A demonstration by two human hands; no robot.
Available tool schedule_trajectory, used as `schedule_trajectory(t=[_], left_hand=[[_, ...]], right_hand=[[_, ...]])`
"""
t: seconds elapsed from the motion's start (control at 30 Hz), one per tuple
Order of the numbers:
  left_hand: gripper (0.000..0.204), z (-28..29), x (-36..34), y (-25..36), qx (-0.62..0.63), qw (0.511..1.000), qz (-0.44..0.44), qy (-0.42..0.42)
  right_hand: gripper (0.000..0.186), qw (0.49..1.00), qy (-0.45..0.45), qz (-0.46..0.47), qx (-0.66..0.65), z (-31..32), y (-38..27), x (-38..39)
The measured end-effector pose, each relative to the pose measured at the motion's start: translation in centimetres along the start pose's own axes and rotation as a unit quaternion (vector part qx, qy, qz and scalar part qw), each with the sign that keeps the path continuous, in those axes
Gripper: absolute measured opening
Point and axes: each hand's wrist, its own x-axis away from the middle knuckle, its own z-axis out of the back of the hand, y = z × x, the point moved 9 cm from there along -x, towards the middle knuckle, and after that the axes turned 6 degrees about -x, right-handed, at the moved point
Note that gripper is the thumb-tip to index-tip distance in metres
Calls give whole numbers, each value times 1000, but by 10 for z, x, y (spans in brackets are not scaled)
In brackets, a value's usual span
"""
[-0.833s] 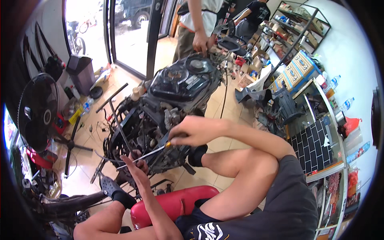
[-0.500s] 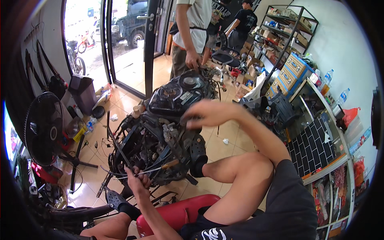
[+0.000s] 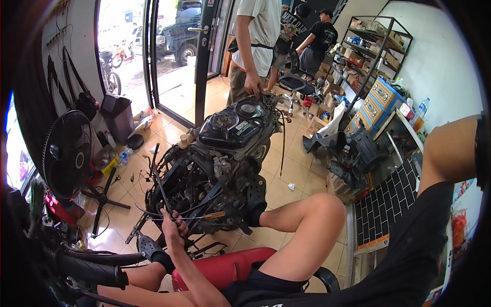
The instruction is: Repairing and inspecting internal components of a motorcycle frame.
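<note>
My left hand (image 3: 175,225) is closed at the rear of a stripped motorcycle (image 3: 209,174), around a thin cable (image 3: 143,211) that curves out to the left. A dark bar (image 3: 162,187) slants down to the same fingers. Just right of the hand is a screwdriver with an amber handle (image 3: 215,215); a thin light shaft or wire runs between it and my fingers, and I cannot tell if they grip it too. My right arm (image 3: 452,148) is raised at the right edge, its hand out of the picture. The black fuel tank (image 3: 230,128) sits on the frame.
Beyond the tank a person (image 3: 253,46) rests a hand on the motorcycle's front. A fan (image 3: 66,156) and bin (image 3: 117,117) stand left. Black plastic parts (image 3: 353,153) lie right, beside a glass case (image 3: 388,199). A red cylinder (image 3: 220,266) is under my legs.
My right hand has swung from above the motorcycle up and right, out of the picture. The left hand keeps its grip. The view has shifted slightly.
</note>
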Motion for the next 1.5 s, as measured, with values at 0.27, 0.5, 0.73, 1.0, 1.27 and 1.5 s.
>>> schedule_trajectory(t=[0.27, 0.5, 0.73, 1.0, 1.27, 1.5], left_hand=[[56, 10, 3, 2, 5, 1000, 15, 27], [52, 5, 19, 10, -4, 1000, 2, 15], [52, -4, 42, 20, -15, 997, 16, 70], [54, -11, 50, 24, -25, 996, 12, 89], [54, -1, 29, 11, -38, 999, 11, 37], [57, 39, 4, -8, -85, 993, 35, 72]], right_hand=[[36, 998, -16, -61, -20, -15, 36, 17], [37, 985, -41, -156, -68, -66, 84, 49], [39, 964, -61, -230, -120, -110, 132, 87], [41, 948, -60, -266, -165, -130, 156, 107], [43, 948, -52, -243, -199, -126, 155, 100], [44, 948, -41, -192, -249, -125, 125, 69]])
